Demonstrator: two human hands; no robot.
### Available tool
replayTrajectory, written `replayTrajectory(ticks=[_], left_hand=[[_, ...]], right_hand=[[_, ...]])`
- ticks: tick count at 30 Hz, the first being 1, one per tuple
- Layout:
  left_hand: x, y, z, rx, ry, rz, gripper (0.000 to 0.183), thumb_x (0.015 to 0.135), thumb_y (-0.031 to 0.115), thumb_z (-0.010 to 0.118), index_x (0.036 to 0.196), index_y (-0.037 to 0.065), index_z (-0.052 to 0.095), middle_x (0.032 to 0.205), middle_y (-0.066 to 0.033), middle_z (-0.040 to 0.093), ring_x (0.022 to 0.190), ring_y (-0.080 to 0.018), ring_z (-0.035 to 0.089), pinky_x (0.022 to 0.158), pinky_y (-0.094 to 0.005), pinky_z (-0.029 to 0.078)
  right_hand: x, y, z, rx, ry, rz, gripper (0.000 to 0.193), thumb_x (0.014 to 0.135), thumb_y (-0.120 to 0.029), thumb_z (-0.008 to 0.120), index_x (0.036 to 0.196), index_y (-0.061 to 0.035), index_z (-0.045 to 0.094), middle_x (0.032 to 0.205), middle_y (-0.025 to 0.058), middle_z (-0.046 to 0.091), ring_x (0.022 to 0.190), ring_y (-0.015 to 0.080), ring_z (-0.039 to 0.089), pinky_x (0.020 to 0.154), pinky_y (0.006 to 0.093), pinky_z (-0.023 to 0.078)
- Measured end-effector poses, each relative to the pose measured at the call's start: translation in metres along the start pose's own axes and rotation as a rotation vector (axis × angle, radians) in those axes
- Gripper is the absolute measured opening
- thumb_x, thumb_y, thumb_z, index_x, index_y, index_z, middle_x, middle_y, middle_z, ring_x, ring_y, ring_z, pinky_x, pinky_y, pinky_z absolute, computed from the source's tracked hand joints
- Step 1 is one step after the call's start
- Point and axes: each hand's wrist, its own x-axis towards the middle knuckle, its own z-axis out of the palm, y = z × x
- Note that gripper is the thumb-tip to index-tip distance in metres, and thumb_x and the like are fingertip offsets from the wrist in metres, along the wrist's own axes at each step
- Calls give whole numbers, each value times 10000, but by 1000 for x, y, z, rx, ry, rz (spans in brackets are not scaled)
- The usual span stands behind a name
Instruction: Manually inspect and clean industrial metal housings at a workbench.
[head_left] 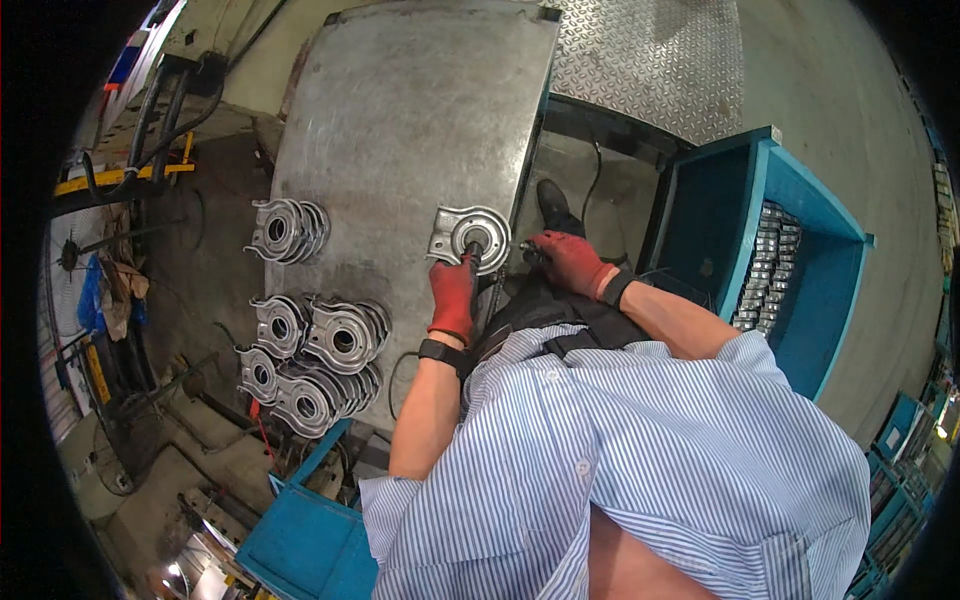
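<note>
A stamped metal bracket with a round ringed hole (455,222) lies near the right edge of the steel table (420,90). My left hand (453,298), in a red glove, is closed around a dark cylindrical tool (475,250), whose end sits over the bracket's central hole. Whether the tool is inside the hole I cannot tell. Just off the table edge, my red-gloved right hand (575,264) is closed, with a small dark thing showing at its fingertips, too unclear to name.
Several stacks of matching brackets (345,335) stand along the table's left side, with another stack (287,230) farther up. To my right, a blue bin (815,190) contains rows of metal parts (768,265). Beyond the table lies a tread-plate platform (650,60); a blue box (310,540) is at lower left.
</note>
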Motion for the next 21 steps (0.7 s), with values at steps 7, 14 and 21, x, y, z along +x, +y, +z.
replayTrajectory(ticks=[7,14,21], left_hand=[[-21,52,-19,17,-37,-24,305,812,241,687,886,-53,653,816,-214,672,718,-323,646,630,-403,457],[-12,26,-6,-261,6,40,277,802,212,699,895,-46,657,834,-155,690,730,-246,651,638,-374,459],[-4,16,-3,-110,-23,-2,305,781,191,704,929,-68,642,851,-216,674,754,-259,655,669,-377,472]], right_hand=[[-2,5,-3,83,38,24,390,783,-153,653,1154,-66,574,1039,152,628,978,348,596,834,396,487],[-3,3,-2,-13,-73,19,421,745,-128,661,1153,-70,573,1054,154,624,990,341,596,846,402,482],[1,-4,-6,-62,-163,54,427,728,-106,643,1146,-56,572,1048,165,620,988,353,592,842,406,484]])
